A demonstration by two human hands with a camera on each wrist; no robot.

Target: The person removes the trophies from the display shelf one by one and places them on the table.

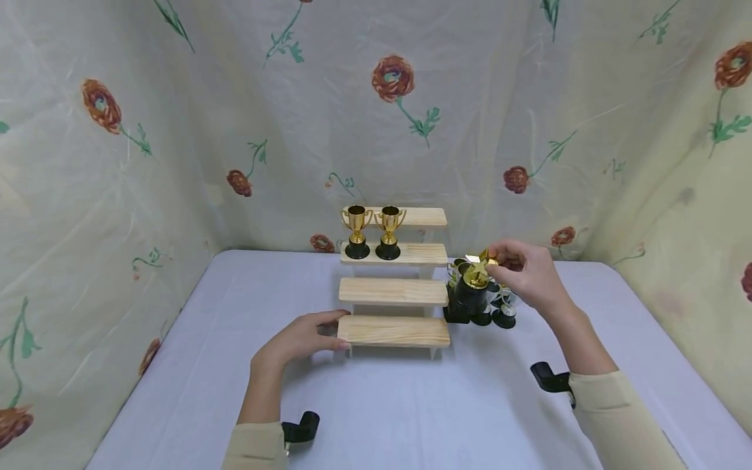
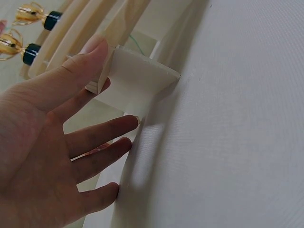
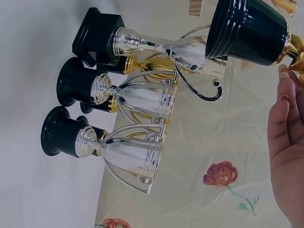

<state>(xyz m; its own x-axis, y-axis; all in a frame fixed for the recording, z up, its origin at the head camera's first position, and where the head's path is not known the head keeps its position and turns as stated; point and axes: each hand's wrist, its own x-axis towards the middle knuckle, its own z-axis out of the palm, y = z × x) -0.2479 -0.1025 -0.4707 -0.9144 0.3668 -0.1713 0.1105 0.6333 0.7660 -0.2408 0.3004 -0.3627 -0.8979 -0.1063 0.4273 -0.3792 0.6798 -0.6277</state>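
Note:
My right hand (image 1: 525, 271) pinches the gold top of a star trophy (image 1: 472, 294) with a thick black base. In the right wrist view this trophy's base (image 3: 244, 31) is raised off the table, over a group of cup trophies. Silver two-handled cups (image 3: 137, 107) on black bases stand below it, with gold ones behind. At the left end of a stepped wooden display stand (image 1: 393, 331), my left hand (image 1: 302, 336) pinches the lowest board between thumb and index finger. The other fingers (image 2: 102, 130) are spread. Two gold cup trophies (image 1: 356, 228) stand side by side on the second board from the top.
A white cloth covers the table (image 1: 376, 405). A floral curtain (image 1: 393, 130) hangs behind and along both sides. The trophy group stands close to the stand's right end. The stand's white supports (image 2: 142, 71) show beneath the boards.

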